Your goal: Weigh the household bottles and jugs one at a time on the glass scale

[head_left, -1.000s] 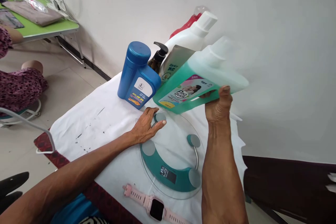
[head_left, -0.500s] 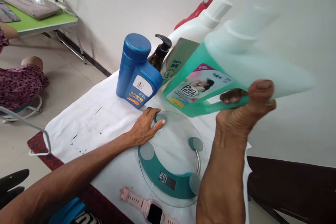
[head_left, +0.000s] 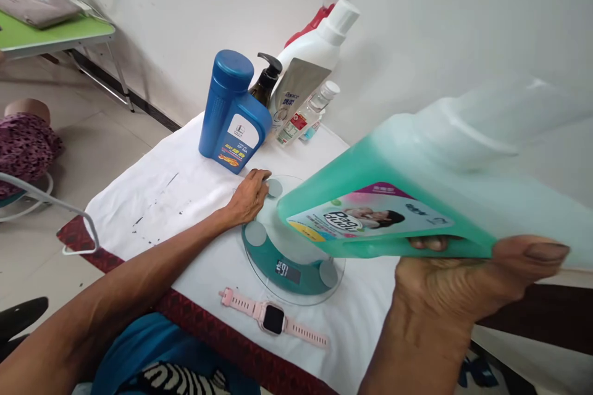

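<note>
1. Nearer the camera and farther right than in the earlier frame, the green bottle [head_left: 370,217] was raised in the right hand [head_left: 467,274], grasped by its handle.
2. Its body lay mostly left of that nearer hand, its long axis slanting from lower-left base to upper-right cap; translucent, labelled, its cap blurred.
3. Beyond, the left hand [head_left: 250,197] rested unclenched at the left rim of the glass scale [head_left: 273,266]; whether the base touched the scale was unclear.
4. Farther back stood the blue bottle [head_left: 234,112].

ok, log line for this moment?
left hand: at glass scale edge | right hand: gripping green jug | jug: tilted, partly hiding scale | pink watch: on white cloth
</note>
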`<act>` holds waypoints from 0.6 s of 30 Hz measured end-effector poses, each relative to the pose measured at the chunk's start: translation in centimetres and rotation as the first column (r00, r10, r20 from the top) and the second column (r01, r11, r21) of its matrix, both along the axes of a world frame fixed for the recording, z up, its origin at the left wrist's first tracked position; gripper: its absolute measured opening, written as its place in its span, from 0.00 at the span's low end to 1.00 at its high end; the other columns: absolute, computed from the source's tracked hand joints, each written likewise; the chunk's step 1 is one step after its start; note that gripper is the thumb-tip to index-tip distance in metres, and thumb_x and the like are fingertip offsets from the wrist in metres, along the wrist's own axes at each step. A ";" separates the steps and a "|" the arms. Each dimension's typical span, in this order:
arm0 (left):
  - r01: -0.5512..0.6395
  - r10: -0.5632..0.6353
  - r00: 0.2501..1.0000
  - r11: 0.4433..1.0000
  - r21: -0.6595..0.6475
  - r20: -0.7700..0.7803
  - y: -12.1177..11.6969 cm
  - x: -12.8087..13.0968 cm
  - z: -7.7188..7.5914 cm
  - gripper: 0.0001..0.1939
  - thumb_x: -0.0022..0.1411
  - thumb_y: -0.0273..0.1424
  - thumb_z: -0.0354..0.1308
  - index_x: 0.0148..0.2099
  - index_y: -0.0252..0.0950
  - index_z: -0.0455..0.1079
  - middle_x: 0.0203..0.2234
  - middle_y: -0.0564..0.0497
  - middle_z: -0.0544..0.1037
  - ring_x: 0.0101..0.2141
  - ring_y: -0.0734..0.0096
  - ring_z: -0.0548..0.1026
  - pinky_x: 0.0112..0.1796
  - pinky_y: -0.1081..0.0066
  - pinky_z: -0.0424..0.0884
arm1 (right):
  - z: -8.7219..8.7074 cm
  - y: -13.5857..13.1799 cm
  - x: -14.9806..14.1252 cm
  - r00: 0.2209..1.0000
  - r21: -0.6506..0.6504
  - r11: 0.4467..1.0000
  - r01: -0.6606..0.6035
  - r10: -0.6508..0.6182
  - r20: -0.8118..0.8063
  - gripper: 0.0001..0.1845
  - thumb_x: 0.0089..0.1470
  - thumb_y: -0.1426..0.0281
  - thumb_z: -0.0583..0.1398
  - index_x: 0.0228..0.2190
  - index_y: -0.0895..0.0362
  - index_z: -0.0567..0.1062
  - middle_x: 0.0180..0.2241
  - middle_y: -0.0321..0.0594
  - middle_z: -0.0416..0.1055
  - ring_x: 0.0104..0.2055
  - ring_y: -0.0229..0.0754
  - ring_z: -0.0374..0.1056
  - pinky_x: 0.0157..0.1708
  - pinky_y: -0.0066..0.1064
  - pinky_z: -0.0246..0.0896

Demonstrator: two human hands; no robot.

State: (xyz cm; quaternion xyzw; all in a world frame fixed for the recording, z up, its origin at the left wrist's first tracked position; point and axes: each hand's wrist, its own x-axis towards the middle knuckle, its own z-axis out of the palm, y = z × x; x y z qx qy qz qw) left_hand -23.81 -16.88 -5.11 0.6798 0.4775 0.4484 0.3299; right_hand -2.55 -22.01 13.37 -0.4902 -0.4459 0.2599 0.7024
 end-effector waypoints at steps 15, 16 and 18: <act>0.019 -0.019 0.999 1.000 -0.010 -0.038 0.1 -0.1 0.2 0.13 0.76 0.32 0.47 0.56 0.36 0.68 0.52 0.38 0.78 0.55 0.55 0.76 0.59 0.50 0.73 | -3.1 -1.6 -0.4 0.992 0.081 0.990 0.112 -0.116 0.049 0.35 0.44 0.34 0.66 0.39 0.49 0.76 0.23 0.29 0.63 0.17 0.33 0.49 0.12 0.28 0.41; 0.020 -0.020 0.999 1.000 -0.011 -0.038 0.1 -0.1 0.2 0.13 0.76 0.32 0.47 0.56 0.36 0.68 0.52 0.38 0.78 0.55 0.55 0.76 0.59 0.50 0.73 | -3.2 -1.8 -0.5 0.992 0.096 0.990 0.105 -0.111 0.057 0.34 0.46 0.35 0.66 0.41 0.48 0.77 0.28 0.33 0.68 0.20 0.36 0.56 0.14 0.30 0.48; 0.021 -0.021 0.999 1.000 -0.011 -0.039 0.2 -0.2 0.2 0.13 0.76 0.33 0.47 0.56 0.37 0.68 0.53 0.39 0.78 0.55 0.55 0.76 0.59 0.50 0.73 | -3.6 -2.3 -0.4 0.993 0.115 0.991 0.071 -0.082 0.087 0.33 0.48 0.36 0.66 0.45 0.45 0.77 0.38 0.38 0.74 0.32 0.45 0.70 0.23 0.38 0.66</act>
